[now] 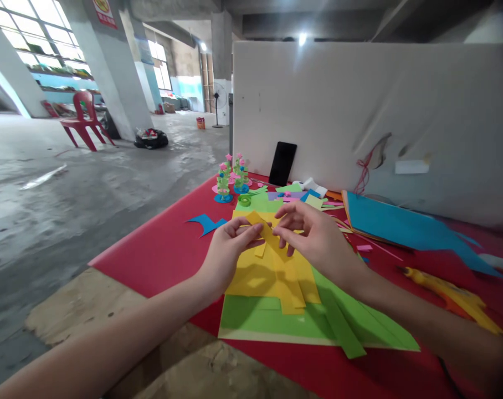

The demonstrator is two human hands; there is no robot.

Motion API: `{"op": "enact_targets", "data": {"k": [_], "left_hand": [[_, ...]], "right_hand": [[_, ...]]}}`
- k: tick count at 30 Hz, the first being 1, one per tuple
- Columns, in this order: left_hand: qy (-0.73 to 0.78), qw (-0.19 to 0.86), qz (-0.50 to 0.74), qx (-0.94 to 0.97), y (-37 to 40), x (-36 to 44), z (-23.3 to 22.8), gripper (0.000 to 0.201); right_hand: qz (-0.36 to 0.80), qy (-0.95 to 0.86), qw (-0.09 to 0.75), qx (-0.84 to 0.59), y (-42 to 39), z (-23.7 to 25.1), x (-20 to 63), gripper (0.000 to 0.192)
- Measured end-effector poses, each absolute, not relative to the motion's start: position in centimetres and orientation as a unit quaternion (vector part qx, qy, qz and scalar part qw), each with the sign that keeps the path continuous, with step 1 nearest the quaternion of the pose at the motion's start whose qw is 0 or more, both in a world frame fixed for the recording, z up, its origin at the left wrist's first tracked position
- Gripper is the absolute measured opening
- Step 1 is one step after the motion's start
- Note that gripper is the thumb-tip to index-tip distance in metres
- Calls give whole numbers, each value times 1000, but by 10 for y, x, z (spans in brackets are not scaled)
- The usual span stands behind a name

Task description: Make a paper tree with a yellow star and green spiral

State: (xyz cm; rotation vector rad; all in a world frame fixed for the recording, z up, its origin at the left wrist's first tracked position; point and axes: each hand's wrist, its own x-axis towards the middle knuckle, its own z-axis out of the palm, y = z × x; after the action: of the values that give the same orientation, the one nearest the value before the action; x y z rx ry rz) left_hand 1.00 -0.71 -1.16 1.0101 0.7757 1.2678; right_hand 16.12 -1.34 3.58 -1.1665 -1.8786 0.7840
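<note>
Just flat yellow paper strip [271, 238] between hands [230, 238].

Above a red-covered table [164, 249], fingers of the left hand [230, 239] hide part of a narrow yellow paper strip [268, 235]; we cannot tell whether the right hand [312, 227] touches it. Near the table's far left corner, green, pink and blue paper ornaments [223, 185] show details too small for us to read. Both forearms [152, 316] run out of frame.

Left hand [230, 249] and right hand [318, 233]: ungloved. Left forearm [147, 330] and right forearm [417, 310]: bare over the visible length, slender, tapering toward uncovered wrists [205, 284].
</note>
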Motion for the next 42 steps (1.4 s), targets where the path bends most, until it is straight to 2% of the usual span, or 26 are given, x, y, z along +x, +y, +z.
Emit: {"op": "enact_targets", "data": {"k": [11, 16, 25, 33, 42], "left_hand": [[303, 638, 568, 422, -10, 12, -7, 8], [312, 631, 571, 422, -10, 12, -8, 13], [294, 628, 599, 401, 0, 3, -2, 13], [296, 626, 614, 378, 6, 1, -1, 10], [292, 628, 614, 379, 6, 2, -3, 11]], "right_hand": [[320, -715, 413, -464, -12, 33, 149, 9], [314, -718, 411, -466, -11, 31, 149, 8], [251, -730, 393, -499, -8, 40, 171, 17], [364, -710, 320, -511, -19, 26, 193, 23], [452, -642, 330, -524, -23, 19, 189, 17]]}}
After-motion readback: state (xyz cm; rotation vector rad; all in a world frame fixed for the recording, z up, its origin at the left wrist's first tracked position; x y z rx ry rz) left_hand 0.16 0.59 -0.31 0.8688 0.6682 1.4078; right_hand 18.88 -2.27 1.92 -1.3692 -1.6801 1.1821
